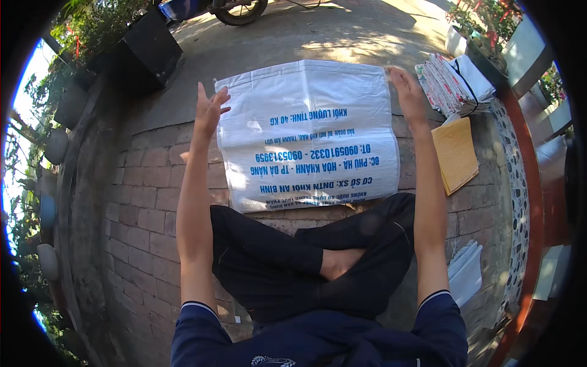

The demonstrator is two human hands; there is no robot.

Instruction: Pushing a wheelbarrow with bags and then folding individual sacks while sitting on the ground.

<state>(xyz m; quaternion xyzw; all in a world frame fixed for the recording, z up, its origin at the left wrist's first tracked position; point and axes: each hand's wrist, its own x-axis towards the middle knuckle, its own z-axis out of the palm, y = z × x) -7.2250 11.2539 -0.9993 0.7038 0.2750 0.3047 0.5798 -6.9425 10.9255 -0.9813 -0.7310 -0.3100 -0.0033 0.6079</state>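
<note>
A white woven sack (309,131) with blue printing lies spread flat on the brick paving in front of my crossed legs. My left hand (210,110) hovers at the sack's far left corner, fingers spread, holding nothing. My right hand (406,92) reaches to the sack's far right corner, palm down, fingers resting on or just above the edge; whether it pinches the fabric I cannot tell.
A tied bundle of folded sacks (455,82) lies at the far right. A tan flat sheet (455,153) rests beside the spread sack. More white sheets (466,269) sit by my right knee. A dark planter box (147,52) and a wheel (239,10) stand beyond.
</note>
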